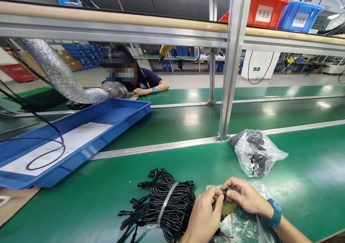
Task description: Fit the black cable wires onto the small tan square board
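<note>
My left hand (206, 212) and my right hand (244, 194) meet at the front right of the bench, fingertips almost touching. Both pinch a small black connector (225, 191) with thin coloured wire at it; much of it is hidden by the fingers. Left of my left hand lies a bundle of black cables (172, 207), tied with a pale band and with plugs at its far ends. Loose wire ends (225, 235) stick out below my left hand. Under my hands is a clear plastic bag (244, 225) with a yellowish patch showing beside the fingers.
A clear bag of black parts (256, 153) sits beyond my right hand, near a metal post (228, 74). At left, a blue tray (121, 128) holds a white sheet. Across the bench a masked person (151, 79) leans on the table. A shelf overhead carries red and blue bins (300, 16).
</note>
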The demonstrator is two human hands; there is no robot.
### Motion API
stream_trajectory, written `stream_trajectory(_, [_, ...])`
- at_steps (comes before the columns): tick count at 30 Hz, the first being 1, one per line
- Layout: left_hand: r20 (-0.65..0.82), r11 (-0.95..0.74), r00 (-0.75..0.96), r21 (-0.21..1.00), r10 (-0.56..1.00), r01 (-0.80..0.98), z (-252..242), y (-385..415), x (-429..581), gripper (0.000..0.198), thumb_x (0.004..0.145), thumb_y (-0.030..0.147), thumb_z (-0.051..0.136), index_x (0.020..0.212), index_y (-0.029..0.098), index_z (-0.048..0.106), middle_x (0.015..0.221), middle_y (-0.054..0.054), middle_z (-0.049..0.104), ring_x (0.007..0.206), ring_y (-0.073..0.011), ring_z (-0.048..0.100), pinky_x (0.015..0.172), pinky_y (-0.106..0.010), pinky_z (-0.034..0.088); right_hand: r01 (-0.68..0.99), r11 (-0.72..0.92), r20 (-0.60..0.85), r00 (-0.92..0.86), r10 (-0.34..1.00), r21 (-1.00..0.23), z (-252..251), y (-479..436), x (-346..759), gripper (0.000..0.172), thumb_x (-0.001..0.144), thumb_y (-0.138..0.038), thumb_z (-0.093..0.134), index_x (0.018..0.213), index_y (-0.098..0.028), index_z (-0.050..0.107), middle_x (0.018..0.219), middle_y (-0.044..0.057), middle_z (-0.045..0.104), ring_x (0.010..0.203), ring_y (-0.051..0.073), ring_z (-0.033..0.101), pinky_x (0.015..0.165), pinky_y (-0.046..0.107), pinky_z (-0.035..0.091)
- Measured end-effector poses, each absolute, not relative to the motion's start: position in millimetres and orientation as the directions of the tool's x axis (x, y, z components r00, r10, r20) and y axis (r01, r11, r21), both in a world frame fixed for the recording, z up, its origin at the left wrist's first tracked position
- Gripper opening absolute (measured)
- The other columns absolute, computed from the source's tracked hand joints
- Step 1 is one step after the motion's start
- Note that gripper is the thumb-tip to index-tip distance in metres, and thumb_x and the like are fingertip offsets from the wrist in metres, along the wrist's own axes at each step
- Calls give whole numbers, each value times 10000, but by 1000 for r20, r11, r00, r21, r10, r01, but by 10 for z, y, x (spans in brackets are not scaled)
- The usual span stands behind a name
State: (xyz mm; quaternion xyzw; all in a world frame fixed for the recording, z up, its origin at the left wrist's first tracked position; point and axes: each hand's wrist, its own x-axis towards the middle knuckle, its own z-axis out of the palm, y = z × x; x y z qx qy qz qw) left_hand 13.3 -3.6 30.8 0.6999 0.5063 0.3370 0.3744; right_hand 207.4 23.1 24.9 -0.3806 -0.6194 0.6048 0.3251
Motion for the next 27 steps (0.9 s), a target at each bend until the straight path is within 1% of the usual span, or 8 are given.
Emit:
stream_trajectory(4, [140, -257, 266, 837, 954, 482, 280, -30, 122, 225, 987, 254, 464, 812, 219, 600, 782, -26, 704, 729, -181, 667, 615, -248, 420, 108, -10, -62, -496, 866, -994, 269, 234, 2062, 341, 951, -492, 665, 1043, -164, 664, 874, 28, 666, 738, 151, 590, 693, 271, 477])
stream_trajectory(10, [186, -312, 281, 793, 942, 522, 209, -31, 88, 232, 1003, 246, 460, 827, 226, 610, 784, -25, 705, 740, -184, 681, 603, -240, 436, 215, 123, 7, -473, 881, -969, 289, 245, 2063, 275, 954, -433, 658, 1009, -169, 710, 898, 49, 721, 778, 173, 619, 715, 282, 488])
stream_trajectory(16, [213, -360, 316, 755, 925, 547, 146, -16, 52, 223, 1000, 239, 457, 811, 231, 575, 760, -11, 683, 703, -172, 674, 607, -239, 442, 204, 162, 50, -464, 885, -965, 316, 250, 2065, 243, 932, -398, 694, 1003, -174, 755, 904, 59, 748, 788, 185, 658, 715, 279, 509])
stream_trajectory(21, [250, -387, 308, 742, 918, 548, 93, -23, 57, 227, 998, 239, 451, 800, 234, 561, 735, -7, 671, 674, -169, 659, 590, -242, 425, 285, 276, 119, -466, 877, -918, 349, 247, 2047, 189, 958, -335, 662, 1002, -185, 770, 905, 53, 762, 801, 183, 681, 730, 269, 504])
stream_trajectory(27, [272, -386, 281, 742, 920, 548, 72, -19, 91, 228, 977, 224, 454, 773, 228, 556, 717, -20, 663, 674, -174, 657, 589, -244, 425, 284, 342, 170, -491, 854, -896, 371, 227, 2049, 176, 965, -317, 654, 993, -192, 774, 911, 54, 757, 816, 183, 690, 756, 273, 502])
